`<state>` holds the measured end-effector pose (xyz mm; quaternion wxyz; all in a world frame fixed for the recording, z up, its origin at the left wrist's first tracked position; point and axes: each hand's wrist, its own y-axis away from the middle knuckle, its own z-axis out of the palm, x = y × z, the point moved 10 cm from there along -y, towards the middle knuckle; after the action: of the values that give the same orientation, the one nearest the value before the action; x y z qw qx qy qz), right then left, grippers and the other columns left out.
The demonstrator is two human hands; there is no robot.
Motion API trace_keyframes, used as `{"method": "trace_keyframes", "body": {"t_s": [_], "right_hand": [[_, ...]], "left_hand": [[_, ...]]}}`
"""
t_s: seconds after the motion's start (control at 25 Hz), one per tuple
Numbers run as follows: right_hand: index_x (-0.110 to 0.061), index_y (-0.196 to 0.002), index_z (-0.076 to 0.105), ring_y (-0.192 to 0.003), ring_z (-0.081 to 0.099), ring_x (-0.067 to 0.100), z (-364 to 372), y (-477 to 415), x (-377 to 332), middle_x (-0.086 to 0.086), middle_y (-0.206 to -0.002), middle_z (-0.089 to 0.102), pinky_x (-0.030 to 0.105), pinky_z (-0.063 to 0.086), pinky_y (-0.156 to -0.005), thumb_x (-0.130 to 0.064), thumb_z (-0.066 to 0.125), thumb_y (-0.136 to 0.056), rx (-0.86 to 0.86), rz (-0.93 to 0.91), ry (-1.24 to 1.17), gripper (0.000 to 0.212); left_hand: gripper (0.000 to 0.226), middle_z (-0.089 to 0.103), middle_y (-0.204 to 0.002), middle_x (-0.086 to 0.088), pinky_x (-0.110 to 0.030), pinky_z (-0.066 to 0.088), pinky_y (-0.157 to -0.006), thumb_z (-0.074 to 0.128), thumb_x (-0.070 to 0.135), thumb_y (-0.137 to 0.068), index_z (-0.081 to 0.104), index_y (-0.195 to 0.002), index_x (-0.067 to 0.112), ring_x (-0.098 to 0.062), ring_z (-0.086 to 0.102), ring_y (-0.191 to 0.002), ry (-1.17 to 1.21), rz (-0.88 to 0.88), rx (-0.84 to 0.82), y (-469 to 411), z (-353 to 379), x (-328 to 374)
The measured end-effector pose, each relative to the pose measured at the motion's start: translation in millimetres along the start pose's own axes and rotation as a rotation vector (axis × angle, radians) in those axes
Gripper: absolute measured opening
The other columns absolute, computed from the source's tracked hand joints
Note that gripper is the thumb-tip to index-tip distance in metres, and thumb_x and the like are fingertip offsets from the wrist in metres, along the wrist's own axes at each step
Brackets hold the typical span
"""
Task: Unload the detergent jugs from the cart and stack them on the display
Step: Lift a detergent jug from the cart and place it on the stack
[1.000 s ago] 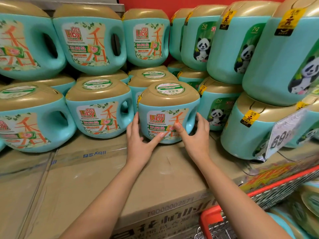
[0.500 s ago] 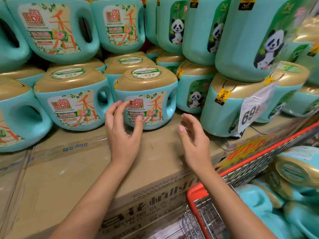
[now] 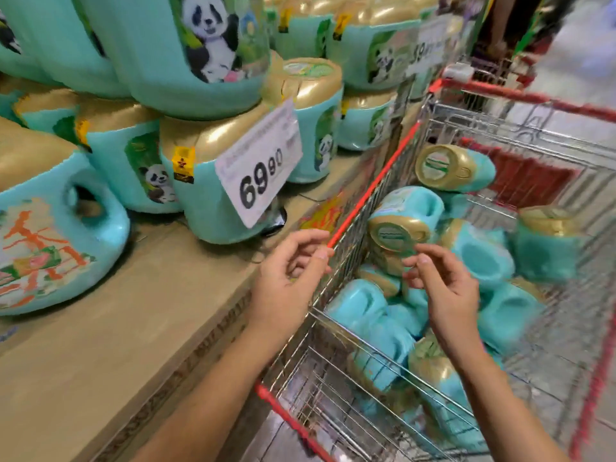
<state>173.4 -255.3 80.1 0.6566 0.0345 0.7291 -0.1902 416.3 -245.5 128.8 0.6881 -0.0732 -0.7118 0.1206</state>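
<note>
Several turquoise detergent jugs with gold caps lie jumbled in a wire cart [image 3: 373, 191] with a red rim on the right. One jug [image 3: 405, 221] lies on top with its gold cap facing me. My right hand [image 3: 443, 288] hovers over the cart just below that cap, fingers loosely curled, holding nothing. My left hand [image 3: 290, 278] hangs at the cart's left rim, fingers apart and empty. On the left, the display [image 3: 140, 315] of cardboard cases carries stacked turquoise jugs, among them the red-lettered jug [image 3: 50, 235] at the left edge.
A white price tag [image 3: 260, 168] reading 69.90 hangs in front of the panda-labelled jugs [image 3: 200, 51] stacked two high. More jugs line the back of the display. A second red cart and grey floor show at the top right.
Both hands left the red-lettered jug on the display and swung right toward the cart. My view turned right and down, so the cart's jugs now fill the right side.
</note>
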Motion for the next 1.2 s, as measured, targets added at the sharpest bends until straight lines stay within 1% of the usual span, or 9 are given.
{"method": "trace_keyframes", "body": {"t_s": [0.12, 0.28, 0.48, 0.6, 0.72, 0.84, 0.96, 1.08, 1.2], "right_hand": [[-0.012, -0.099, 0.061, -0.067, 0.063, 0.002, -60.8, -44.5, 36.9, 0.011, -0.083, 0.067, 0.017, 0.050, -0.064, -0.004, 0.052, -0.096, 0.134, 0.090, 0.092, 0.012], [-0.017, -0.106, 0.059, -0.086, 0.066, 0.027, -96.4, -104.0, 101.4, 0.007, -0.089, 0.066, 0.040, 0.052, -0.080, -0.014, 0.059, -0.092, 0.151, 0.260, 0.228, 0.014], [-0.011, -0.118, 0.054, -0.081, 0.056, 0.020, -90.7, -157.4, 170.5, -0.003, -0.084, 0.058, 0.035, 0.045, -0.079, -0.023, 0.059, -0.092, 0.140, 0.356, 0.354, 0.029], [-0.011, -0.122, 0.050, -0.086, 0.058, 0.024, -75.1, -188.9, 180.0, 0.000, -0.089, 0.062, 0.023, 0.033, -0.067, -0.030, 0.060, -0.091, 0.197, 0.279, 0.431, 0.038], [-0.007, -0.128, 0.044, -0.111, 0.056, 0.033, -51.2, -212.0, 196.5, 0.016, -0.121, 0.061, 0.032, 0.038, -0.082, -0.038, 0.059, -0.090, 0.219, 0.298, 0.485, 0.051], [-0.004, -0.133, 0.037, -0.117, 0.052, 0.038, -44.1, -216.7, 213.8, 0.021, -0.129, 0.056, 0.039, 0.040, -0.089, -0.044, 0.055, -0.091, 0.238, 0.425, 0.549, 0.061], [-0.006, -0.134, 0.037, -0.117, 0.052, 0.037, -45.4, -215.5, 218.5, 0.018, -0.130, 0.056, 0.040, 0.041, -0.091, -0.043, 0.055, -0.090, 0.247, 0.494, 0.496, 0.060], [-0.007, -0.130, 0.043, -0.115, 0.055, 0.035, -47.9, -211.4, 213.4, 0.014, -0.126, 0.058, 0.039, 0.042, -0.090, -0.038, 0.058, -0.088, 0.232, 0.528, 0.434, 0.054], [-0.009, -0.121, 0.053, -0.104, 0.059, 0.030, -54.7, -193.4, 204.6, 0.009, -0.116, 0.063, 0.037, 0.046, -0.088, -0.033, 0.065, -0.083, 0.224, 0.529, 0.330, 0.046]], "left_hand": [[0.015, 0.066, -0.086, -0.015, -0.017, 0.046, -0.067, 0.063, 0.006, -0.091, 0.065, -0.102, 0.017, -0.014, 0.059, -0.072, -0.042, -0.109, -0.126, -49.4, 73.4, -60.5], [0.026, 0.064, -0.092, -0.012, -0.003, 0.043, -0.070, 0.061, 0.001, -0.092, 0.062, -0.116, -0.007, -0.002, 0.060, -0.076, -0.145, -0.341, -0.148, -101.5, 139.1, -170.3], [0.032, 0.066, -0.119, -0.017, -0.034, 0.044, -0.095, 0.054, 0.030, -0.098, 0.064, -0.118, 0.007, -0.030, 0.061, -0.111, -0.243, -0.616, -0.140, -137.4, 175.8, -284.3], [0.050, 0.057, -0.129, -0.011, -0.037, 0.042, -0.097, 0.047, 0.053, -0.094, 0.054, -0.130, 0.019, -0.020, 0.057, -0.112, 0.126, -0.923, -0.123, -142.3, 204.6, -329.1], [0.043, 0.057, -0.131, -0.007, -0.038, 0.038, -0.102, 0.046, 0.063, -0.088, 0.059, -0.107, 0.027, -0.020, 0.055, -0.108, 0.320, -0.988, -0.088, -154.6, 224.1, -353.7], [0.049, 0.063, -0.119, -0.004, -0.046, 0.038, -0.108, 0.055, 0.069, -0.081, 0.063, -0.103, 0.026, -0.025, 0.055, -0.115, 0.416, -1.031, -0.066, -159.9, 234.5, -363.7], [0.046, 0.064, -0.115, -0.002, -0.042, 0.044, -0.101, 0.066, 0.061, -0.078, 0.063, -0.108, 0.026, -0.024, 0.057, -0.113, 0.399, -1.063, -0.046, -160.7, 229.2, -359.7], [0.048, 0.071, -0.107, -0.004, -0.035, 0.053, -0.079, 0.069, 0.051, -0.081, 0.066, -0.117, 0.021, -0.020, 0.065, -0.100, 0.469, -1.074, -0.028, -152.3, 225.1, -350.8], [0.031, 0.077, -0.084, -0.007, -0.043, 0.060, -0.066, 0.069, 0.042, -0.084, 0.076, -0.098, 0.015, -0.026, 0.075, -0.077, 0.597, -1.065, -0.046, -134.7, 223.2, -333.0]]}}
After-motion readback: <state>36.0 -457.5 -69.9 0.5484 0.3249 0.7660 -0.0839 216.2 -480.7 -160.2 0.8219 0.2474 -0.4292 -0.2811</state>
